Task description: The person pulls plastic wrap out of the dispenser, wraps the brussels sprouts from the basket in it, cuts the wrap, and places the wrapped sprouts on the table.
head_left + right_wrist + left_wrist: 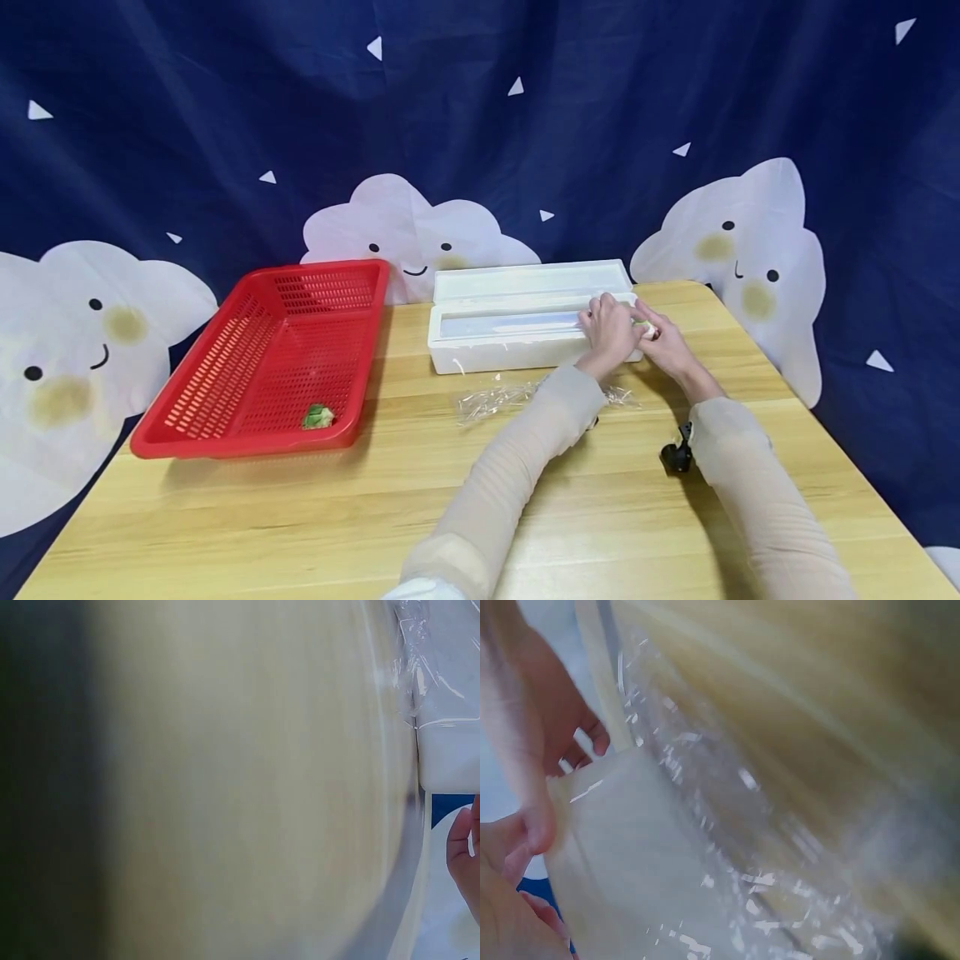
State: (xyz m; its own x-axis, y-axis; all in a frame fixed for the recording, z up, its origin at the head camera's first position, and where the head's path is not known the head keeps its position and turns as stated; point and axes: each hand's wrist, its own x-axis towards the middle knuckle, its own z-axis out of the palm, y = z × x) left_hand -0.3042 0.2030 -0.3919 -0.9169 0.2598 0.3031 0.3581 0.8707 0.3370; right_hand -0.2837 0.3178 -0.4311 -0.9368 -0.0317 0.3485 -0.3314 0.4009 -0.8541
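A long white cling film box (487,358) stands with its lid (525,283) raised and a roll of film (510,325) inside. My left hand (611,329) bends over the box's right end, its curled fingers at the film. Right beside it, my right hand (667,342) curls round a small green, white and red piece (647,327), with the left thumb close to that piece. Clear film (498,402) hangs over the box front and lies crumpled on the table. In the right wrist view the right hand (466,855) is partly cut off at the edge.
A red plastic basket (360,358) stands to the left, with a small green vegetable piece (318,417) in its near corner. The wooden table (300,517) ends at a blue curtain (465,100) behind the box. A black device (677,454) hangs at the right sleeve.
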